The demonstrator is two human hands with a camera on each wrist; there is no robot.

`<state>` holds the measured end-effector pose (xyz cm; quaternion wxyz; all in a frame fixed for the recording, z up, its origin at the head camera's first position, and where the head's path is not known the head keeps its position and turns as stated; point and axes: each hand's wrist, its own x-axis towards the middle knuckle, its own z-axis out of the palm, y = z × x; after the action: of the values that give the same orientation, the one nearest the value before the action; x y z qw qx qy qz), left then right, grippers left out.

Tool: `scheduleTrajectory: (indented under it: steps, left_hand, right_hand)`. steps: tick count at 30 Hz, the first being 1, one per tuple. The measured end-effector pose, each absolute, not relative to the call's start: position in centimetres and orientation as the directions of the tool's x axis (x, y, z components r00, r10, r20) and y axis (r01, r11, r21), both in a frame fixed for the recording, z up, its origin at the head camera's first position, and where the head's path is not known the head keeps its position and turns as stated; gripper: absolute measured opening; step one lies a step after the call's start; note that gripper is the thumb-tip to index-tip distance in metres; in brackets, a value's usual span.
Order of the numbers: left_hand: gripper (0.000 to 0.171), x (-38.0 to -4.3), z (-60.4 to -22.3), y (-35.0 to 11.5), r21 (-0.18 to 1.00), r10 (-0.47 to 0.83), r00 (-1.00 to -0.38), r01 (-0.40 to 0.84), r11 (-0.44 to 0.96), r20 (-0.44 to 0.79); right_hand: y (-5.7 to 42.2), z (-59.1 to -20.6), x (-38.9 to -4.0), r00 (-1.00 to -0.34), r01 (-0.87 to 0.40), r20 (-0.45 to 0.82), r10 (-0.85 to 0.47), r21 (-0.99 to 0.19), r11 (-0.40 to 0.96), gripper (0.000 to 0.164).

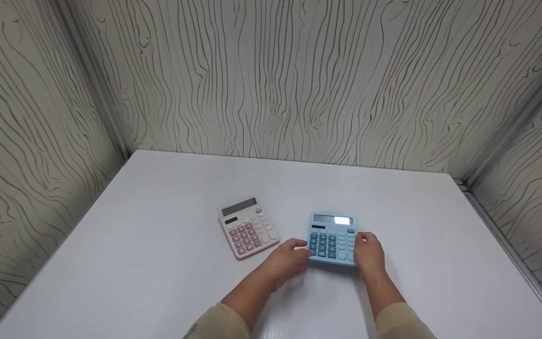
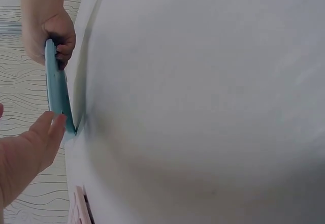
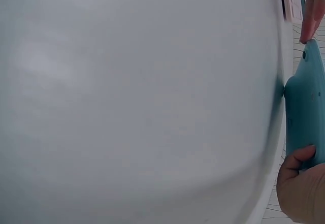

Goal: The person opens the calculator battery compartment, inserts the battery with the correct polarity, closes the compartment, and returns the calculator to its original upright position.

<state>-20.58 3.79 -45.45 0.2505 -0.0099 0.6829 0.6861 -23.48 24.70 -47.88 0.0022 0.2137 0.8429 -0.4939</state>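
Note:
A light blue calculator is tilted, its near end raised off the table and its far end low at the surface. My right hand grips it by the right edge, fingers curled behind it, as the right wrist view shows from the underside. My left hand is at the calculator's lower left side, with fairly straight fingers touching that edge. In the left wrist view, the fingers of the left hand reach to the calculator's rim. A pink and white calculator lies flat to the left, keys up.
Both calculators are on a white table. Behind it stands a wall panel with a wood-grain line pattern, and similar panels flank both sides. A metal rail runs along the right edge.

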Motion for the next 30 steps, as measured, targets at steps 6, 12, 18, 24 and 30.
scheduleTrajectory:
  steps: [6, 12, 18, 24, 30]
  left_hand:
    - [0.038, -21.0, -45.5, 3.9, 0.942, 0.246, -0.91, -0.309, 0.134, -0.333]
    - [0.032, -21.3, -45.7, 4.1, 0.934, 0.211, -0.918, -0.295, 0.2, -0.335]
    - [0.027, -21.4, -46.1, 4.2, 0.92, 0.177, -0.926, -0.279, 0.276, -0.334]
    - [0.038, -21.4, -46.4, 4.4, 0.919, 0.178, -0.929, -0.264, 0.292, -0.324]
    - [0.036, -21.3, -46.7, 4.3, 0.911, 0.183, -0.93, -0.249, 0.328, -0.32]
  right_hand:
    - [25.0, -48.1, -23.6, -0.918, 0.37, -0.248, 0.311, -0.818, 0.441, 0.04]
    - [25.5, -47.9, -23.5, -0.918, 0.389, -0.299, 0.262, -0.81, 0.439, 0.038]
    - [25.7, -47.6, -23.4, -0.913, 0.405, -0.339, 0.225, -0.818, 0.408, 0.036]
    - [25.5, -47.8, -23.5, -0.914, 0.403, -0.35, 0.204, -0.839, 0.365, 0.033]
    - [25.3, -47.9, -23.6, -0.917, 0.397, -0.346, 0.198, -0.838, 0.375, 0.034]
